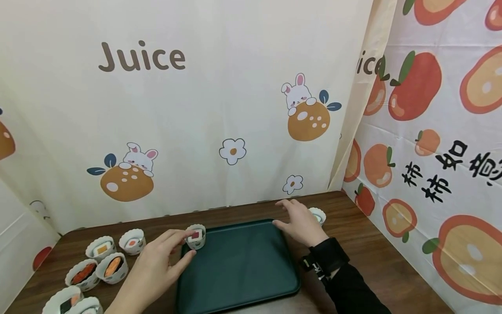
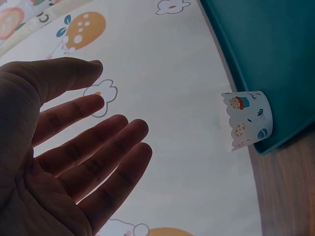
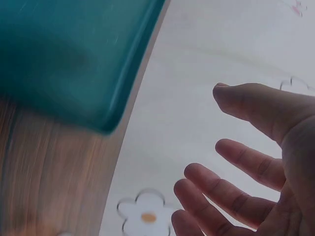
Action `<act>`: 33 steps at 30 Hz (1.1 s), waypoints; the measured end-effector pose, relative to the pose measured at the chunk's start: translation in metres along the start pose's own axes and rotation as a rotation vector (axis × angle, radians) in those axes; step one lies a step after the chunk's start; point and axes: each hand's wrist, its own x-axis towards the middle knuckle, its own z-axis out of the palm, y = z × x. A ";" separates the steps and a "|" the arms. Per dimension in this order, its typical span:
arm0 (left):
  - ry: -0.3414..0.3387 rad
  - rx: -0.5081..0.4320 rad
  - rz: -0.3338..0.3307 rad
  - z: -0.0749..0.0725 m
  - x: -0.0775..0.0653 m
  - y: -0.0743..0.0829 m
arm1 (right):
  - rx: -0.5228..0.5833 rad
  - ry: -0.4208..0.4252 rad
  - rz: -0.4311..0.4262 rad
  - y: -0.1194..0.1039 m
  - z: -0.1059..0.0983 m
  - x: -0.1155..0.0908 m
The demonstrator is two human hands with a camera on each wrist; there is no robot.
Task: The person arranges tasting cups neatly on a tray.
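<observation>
A dark green tray [image 1: 239, 266] lies on the wooden table. On its far left corner stands a scalloped paper cup [image 2: 252, 117] printed with cupcakes, holding a small white piece with a dark red middle [image 1: 195, 236]. My left hand [image 1: 158, 261] hovers just left of that cup; in the left wrist view its fingers are spread and apart from it. Over the tray's far right corner is my right hand [image 1: 300, 222], fingers loosely extended, holding nothing. Behind it another paper cup [image 1: 318, 215] is partly hidden, so its contents are hard to tell.
At the table's left stand several paper cups with sushi-like pieces, including an orange-topped one [image 1: 113, 267] and a red-topped one [image 1: 83, 274]. A printed cloth [image 1: 204, 109] hangs behind the table, another patterned cloth [image 1: 412, 174] along the right.
</observation>
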 end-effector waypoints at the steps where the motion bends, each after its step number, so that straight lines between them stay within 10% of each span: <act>1: -0.001 -0.001 0.000 0.000 0.000 0.000 | -0.007 0.008 0.005 0.004 -0.003 -0.001; 12: 0.018 0.000 0.007 0.000 0.000 -0.001 | -0.050 0.111 0.116 0.045 -0.011 -0.016; 33: -0.001 0.008 -0.025 -0.002 -0.001 -0.003 | -0.033 0.031 0.313 0.094 -0.006 -0.024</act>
